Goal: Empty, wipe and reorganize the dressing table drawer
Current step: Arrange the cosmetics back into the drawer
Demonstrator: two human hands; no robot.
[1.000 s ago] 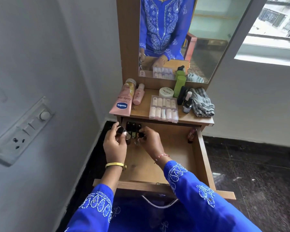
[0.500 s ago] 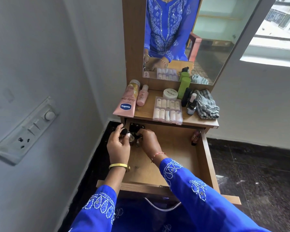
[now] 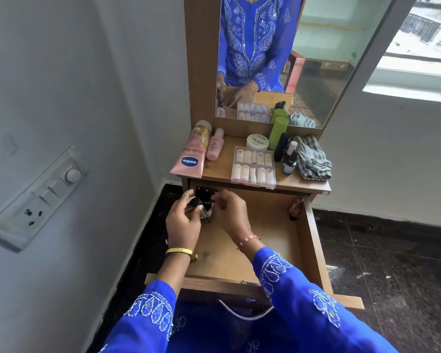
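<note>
The wooden drawer of the dressing table is pulled out in front of me. Several small black-capped nail polish bottles stand in its back left corner. My left hand grips one small bottle with a black cap there. My right hand reaches into the same corner, its fingertips curled among the bottles; what it pinches is hidden. One reddish bottle lies at the drawer's back right.
On the tabletop lie a pink Vaseline tube, a small pink bottle, a clear case of false nails, a white jar, a green bottle, dark bottles and a grey checked cloth. A mirror stands behind. A wall is close on the left.
Both hands stayed at the drawer's back left corner, drawing closer together over the bottles. The view shifted slightly.
</note>
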